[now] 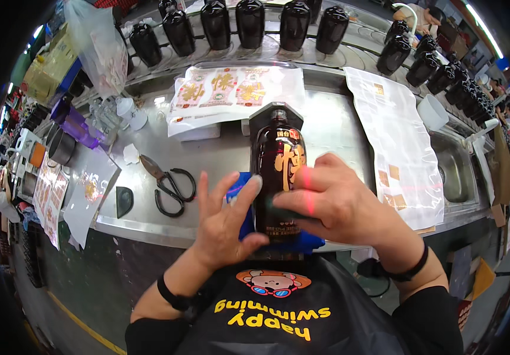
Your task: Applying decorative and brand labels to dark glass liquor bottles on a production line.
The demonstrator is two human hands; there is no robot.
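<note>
A dark glossy bottle (271,160) with gold characters on its front lies on the bench before me, its neck pointing away into a dark angular holder (259,113). Blue cloth (244,228) shows beneath it. My left hand (222,222) rests against the bottle's left side with the fingers spread, one fingertip at the glass. Over the bottle's right side, my right hand (340,198) has its fingers curled together at the gold decal (286,158). Whatever those fingers may pinch is hidden. Red light lines fall across the right fingers.
Black-handled scissors (169,183) lie left of the bottle, beside a dark flat scraper (124,201). Sticker sheets (225,94) lie behind it, with a translucent backing sheet (394,142) at right. Several dark bottles (251,23) line the conveyor. A sink (453,168) is far right.
</note>
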